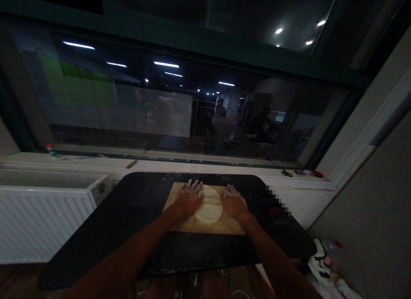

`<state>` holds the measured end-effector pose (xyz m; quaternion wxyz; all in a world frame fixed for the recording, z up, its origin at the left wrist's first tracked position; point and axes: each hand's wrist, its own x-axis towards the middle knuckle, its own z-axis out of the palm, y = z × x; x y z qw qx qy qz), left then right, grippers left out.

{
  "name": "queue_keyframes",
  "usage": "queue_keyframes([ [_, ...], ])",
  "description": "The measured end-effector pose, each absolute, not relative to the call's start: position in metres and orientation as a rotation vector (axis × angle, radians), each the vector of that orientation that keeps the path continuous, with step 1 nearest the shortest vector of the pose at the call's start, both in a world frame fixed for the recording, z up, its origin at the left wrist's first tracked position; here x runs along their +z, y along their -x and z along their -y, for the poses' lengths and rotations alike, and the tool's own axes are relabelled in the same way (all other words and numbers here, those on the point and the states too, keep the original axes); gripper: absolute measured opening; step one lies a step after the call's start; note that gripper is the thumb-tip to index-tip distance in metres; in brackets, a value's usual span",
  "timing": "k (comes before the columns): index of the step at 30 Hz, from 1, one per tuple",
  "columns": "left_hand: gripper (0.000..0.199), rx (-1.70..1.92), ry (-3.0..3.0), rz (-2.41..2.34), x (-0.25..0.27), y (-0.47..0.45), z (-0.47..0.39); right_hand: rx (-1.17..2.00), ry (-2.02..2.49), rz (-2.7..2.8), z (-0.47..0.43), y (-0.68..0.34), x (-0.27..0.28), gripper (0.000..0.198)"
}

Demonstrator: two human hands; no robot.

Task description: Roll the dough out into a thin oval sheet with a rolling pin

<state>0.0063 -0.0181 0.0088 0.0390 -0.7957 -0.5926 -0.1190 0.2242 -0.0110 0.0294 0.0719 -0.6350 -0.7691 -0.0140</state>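
Dough: one flat round sheet of dough (208, 214) lies on the wooden board (224, 228), near its middle, and shows on both sides of the rolling pin (212, 201).
Rolling pin: it lies across the dough from left to right, with its middle visible between the hands.
Left hand: the left hand (190, 196) is flat and palm down over the left end of the pin; its fingers are long, a little spread, and whitened by flour.
Right hand: the right hand (234, 201) is in similar manner over the right end, with floury fingers pointing forward. The two hands are apart; how firmly they press, I cannot tell.
Containers: a small bottle (51, 150) with a red top stands on the windowsill (167, 165), at far left; its content is too small to tell.
Edges and room: the board sits well inside the edges of the black table (128, 204); a wide dark surface with white specks extends to its left.
Around: a white radiator (48, 217) is at left, and scissors (287, 173) lie on the sill at right.
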Motion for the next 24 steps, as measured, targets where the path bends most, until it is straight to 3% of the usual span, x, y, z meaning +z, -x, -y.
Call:
queue_keyframes([
  [13, 0.049, -0.714, 2.625, 1.456, -0.009, 0.040, 0.115, -0.159, 1.503, 2.036, 0.144, -0.222, -0.035, 0.052],
  [18, 0.049, -0.684, 2.591, 1.458, -0.008, 0.038, 0.117, -0.226, 1.574, 2.122, 0.134, -0.222, -0.041, 0.055],
  [24, 0.050, -0.603, 2.592, 1.522, 0.002, 0.018, 0.091, -0.141, 1.774, 2.247, 0.077, -0.236, -0.004, 0.058],
])
